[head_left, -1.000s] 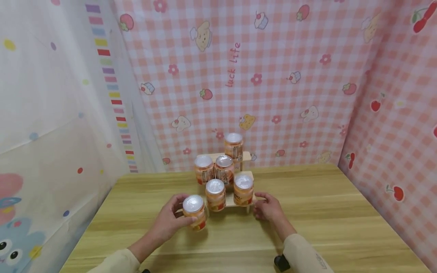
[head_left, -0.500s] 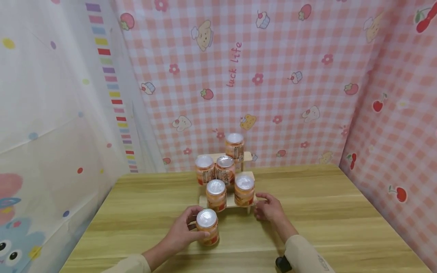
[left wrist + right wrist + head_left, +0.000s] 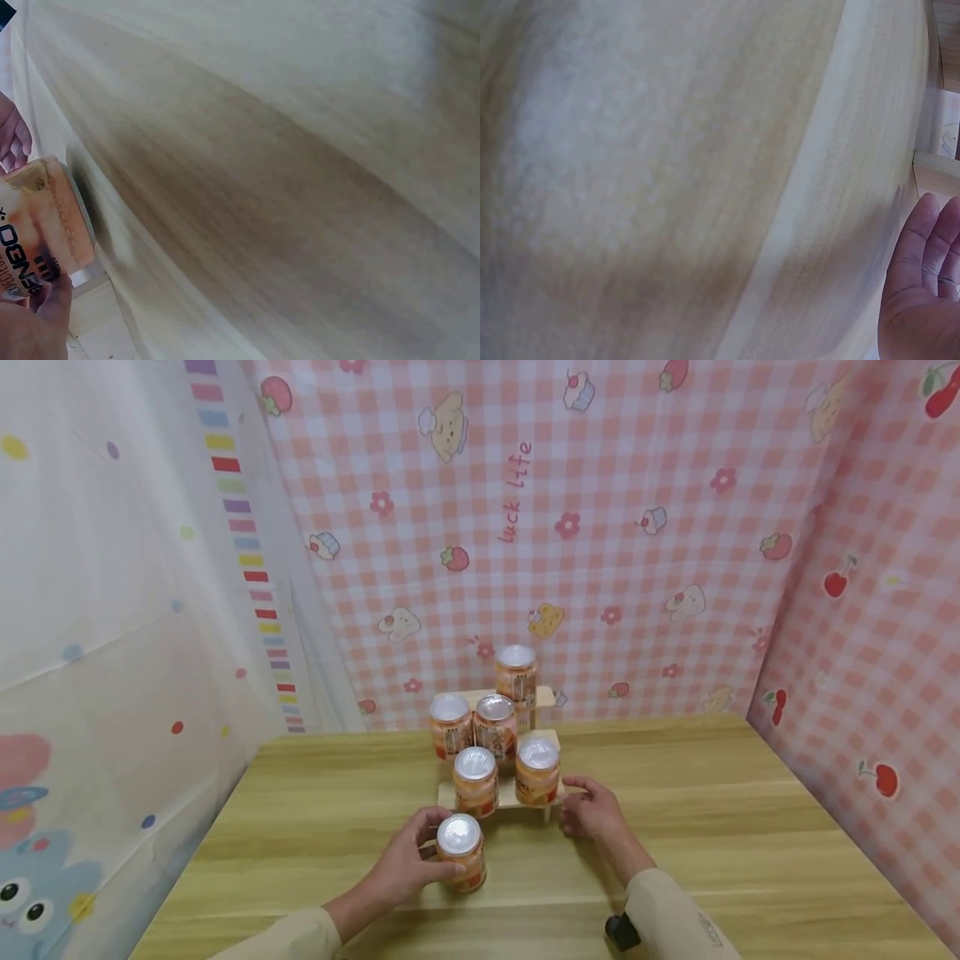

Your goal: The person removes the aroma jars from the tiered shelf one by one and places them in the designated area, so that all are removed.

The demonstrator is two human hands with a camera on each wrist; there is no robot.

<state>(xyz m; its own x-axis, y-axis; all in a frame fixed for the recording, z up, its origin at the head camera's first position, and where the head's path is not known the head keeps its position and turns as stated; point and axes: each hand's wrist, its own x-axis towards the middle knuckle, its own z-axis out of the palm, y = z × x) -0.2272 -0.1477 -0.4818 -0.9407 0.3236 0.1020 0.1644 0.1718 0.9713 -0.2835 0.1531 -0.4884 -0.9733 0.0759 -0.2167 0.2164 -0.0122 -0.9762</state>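
Note:
My left hand (image 3: pixel 408 864) grips an orange-labelled can (image 3: pixel 463 868) with a silvery lid, upright in front of a stepped wooden rack (image 3: pixel 510 795). Its thumb lies along the near side; whether the base meets the table cannot be told. In the left wrist view the can (image 3: pixel 41 225) shows dark lettering, with part of the left hand (image 3: pixel 34 326) below it. At the rack's right end, my right hand (image 3: pixel 596 814) holds nothing visible, its index fingertip at the lowest step. The right wrist view shows that hand (image 3: pixel 922 292) with loosely bent fingers beside pale wood.
Matching cans stand on the rack: one at the top (image 3: pixel 516 683), a left one (image 3: pixel 450 735) and a neighbour (image 3: pixel 497 731) on the middle step, and two on the lowest step. The wooden-look table (image 3: pixel 712 827) meets a pink checked cloth (image 3: pixel 637 460) behind.
My left hand has brought the can rightward and nearer to me, mostly in the earlier half second. My right hand stays at the rack's end. The head view has tilted slightly.

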